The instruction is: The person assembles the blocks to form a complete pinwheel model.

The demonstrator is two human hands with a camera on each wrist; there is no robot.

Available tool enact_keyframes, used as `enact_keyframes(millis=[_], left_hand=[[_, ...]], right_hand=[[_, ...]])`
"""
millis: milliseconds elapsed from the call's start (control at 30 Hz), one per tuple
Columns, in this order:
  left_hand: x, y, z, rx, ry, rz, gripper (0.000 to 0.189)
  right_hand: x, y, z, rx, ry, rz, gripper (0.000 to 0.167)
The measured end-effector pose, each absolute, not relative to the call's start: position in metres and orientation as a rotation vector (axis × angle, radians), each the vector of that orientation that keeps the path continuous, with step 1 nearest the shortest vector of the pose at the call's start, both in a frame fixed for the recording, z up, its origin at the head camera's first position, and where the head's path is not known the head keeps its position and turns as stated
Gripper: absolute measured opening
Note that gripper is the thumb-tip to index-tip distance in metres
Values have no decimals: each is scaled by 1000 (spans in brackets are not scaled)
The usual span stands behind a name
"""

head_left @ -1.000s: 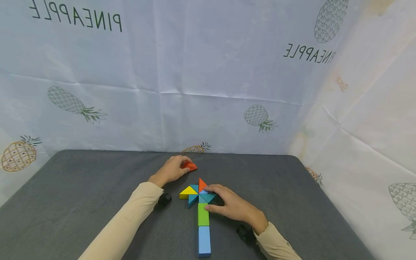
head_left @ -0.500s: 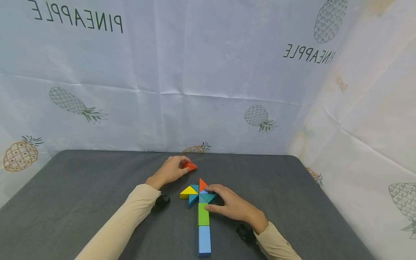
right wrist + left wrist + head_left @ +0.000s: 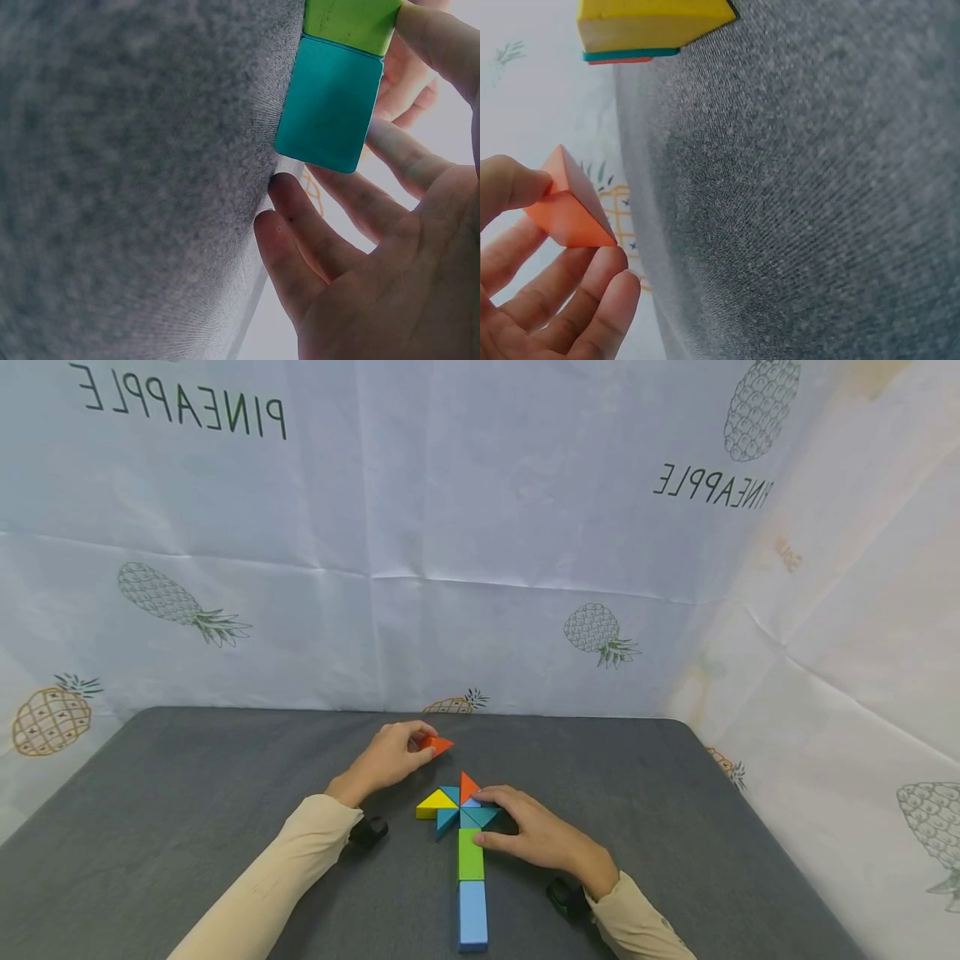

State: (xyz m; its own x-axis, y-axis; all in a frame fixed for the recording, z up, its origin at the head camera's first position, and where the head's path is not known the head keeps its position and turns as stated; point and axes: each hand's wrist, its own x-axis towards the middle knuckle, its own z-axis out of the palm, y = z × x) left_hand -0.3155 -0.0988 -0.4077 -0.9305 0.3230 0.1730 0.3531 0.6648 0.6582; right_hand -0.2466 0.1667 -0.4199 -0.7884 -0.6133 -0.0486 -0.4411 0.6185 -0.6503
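In the head view my left hand [image 3: 384,762] pinches an orange-red triangular block [image 3: 440,745] beyond the block figure. The left wrist view shows the thumb on one face of this triangular block [image 3: 576,214] and fingers behind it. My right hand [image 3: 538,832] rests at the figure's right side, thumb touching the green block [image 3: 471,857] and fingertips by the orange triangle [image 3: 468,787]. Below the green one lies a light-blue block [image 3: 473,917]. A yellow triangle [image 3: 433,806] and teal triangles [image 3: 446,822] form a pinwheel. In the right wrist view a teal block [image 3: 330,105] adjoins the green block [image 3: 352,22].
A dark grey table [image 3: 225,827] carries the blocks. A pale curtain [image 3: 480,510] printed with pineapples hangs behind it and along the right side. Black wrist cameras [image 3: 367,832] sit under both wrists.
My left hand has drifted slightly left and toward me, with the orange-red triangular block tilting a little in its grip. The right hand and the figure have stayed in place.
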Motion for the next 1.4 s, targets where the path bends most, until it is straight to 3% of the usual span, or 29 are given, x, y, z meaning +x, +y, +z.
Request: enact_keyframes(millis=[1400], left_hand=[[-262, -98, -393, -671, -2724, -1386, 21]], right_hand=[[-248, 168, -422, -866, 2581, -933, 63]])
